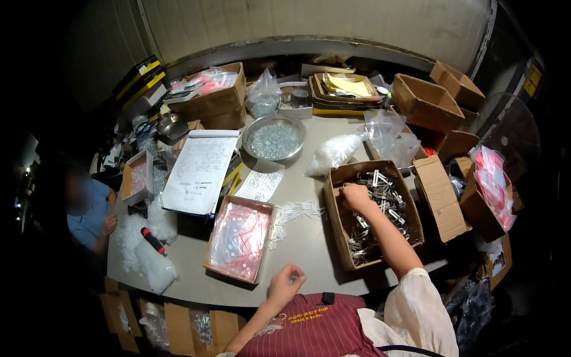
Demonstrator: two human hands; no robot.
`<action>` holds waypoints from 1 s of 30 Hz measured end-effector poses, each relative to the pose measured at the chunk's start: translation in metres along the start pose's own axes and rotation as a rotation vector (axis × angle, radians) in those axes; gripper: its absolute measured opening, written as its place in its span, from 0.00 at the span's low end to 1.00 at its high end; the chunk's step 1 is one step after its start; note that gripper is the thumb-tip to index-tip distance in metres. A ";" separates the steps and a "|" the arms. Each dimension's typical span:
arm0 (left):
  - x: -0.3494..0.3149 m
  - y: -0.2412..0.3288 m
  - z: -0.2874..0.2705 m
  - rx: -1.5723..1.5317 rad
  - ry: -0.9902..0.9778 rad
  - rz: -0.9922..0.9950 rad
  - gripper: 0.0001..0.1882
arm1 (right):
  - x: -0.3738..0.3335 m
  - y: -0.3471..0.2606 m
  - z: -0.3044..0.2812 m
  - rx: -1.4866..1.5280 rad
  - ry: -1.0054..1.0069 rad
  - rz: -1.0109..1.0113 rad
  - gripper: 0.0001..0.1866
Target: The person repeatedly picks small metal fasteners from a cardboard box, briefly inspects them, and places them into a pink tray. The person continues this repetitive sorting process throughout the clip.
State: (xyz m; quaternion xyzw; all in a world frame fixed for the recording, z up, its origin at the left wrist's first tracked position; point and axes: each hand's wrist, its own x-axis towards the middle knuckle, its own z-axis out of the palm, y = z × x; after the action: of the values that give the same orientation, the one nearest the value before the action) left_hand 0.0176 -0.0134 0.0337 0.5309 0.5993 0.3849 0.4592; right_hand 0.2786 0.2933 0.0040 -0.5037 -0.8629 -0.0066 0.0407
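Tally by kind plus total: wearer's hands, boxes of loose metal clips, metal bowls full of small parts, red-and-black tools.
Wearer's hands: 2 (left hand, right hand)
Box of loose metal clips: 1
Metal bowl full of small parts: 1
Red-and-black tool: 1
Total: 5

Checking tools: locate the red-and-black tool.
Head view, left side: the red-and-black tool lies by a whitish bag, left of the shallow box.

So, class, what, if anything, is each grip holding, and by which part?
Cannot be told: the left grip is curled, any contents unclear; the right grip, at the cardboard box of metal pieces, hides any hold.
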 end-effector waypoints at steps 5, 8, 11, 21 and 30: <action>0.001 -0.010 -0.003 0.041 0.081 -0.038 0.10 | -0.015 -0.004 -0.062 0.699 0.053 0.122 0.08; 0.009 -0.009 -0.002 0.028 0.104 -0.022 0.09 | -0.013 0.009 -0.083 1.284 0.093 0.200 0.04; 0.015 -0.007 0.003 0.021 0.063 0.014 0.08 | -0.014 0.016 -0.086 1.510 -0.007 0.239 0.04; 0.017 -0.002 0.007 0.064 0.019 0.022 0.08 | -0.009 0.022 -0.070 1.067 -0.187 0.263 0.10; 0.021 -0.014 0.014 0.010 0.089 0.032 0.09 | 0.006 0.002 -0.029 0.389 -0.156 0.446 0.25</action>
State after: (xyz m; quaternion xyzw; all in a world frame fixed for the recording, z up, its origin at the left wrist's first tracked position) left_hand 0.0264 0.0047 0.0140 0.5252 0.6125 0.4123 0.4231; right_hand 0.2790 0.2980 0.0335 -0.6623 -0.7167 0.2067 0.0705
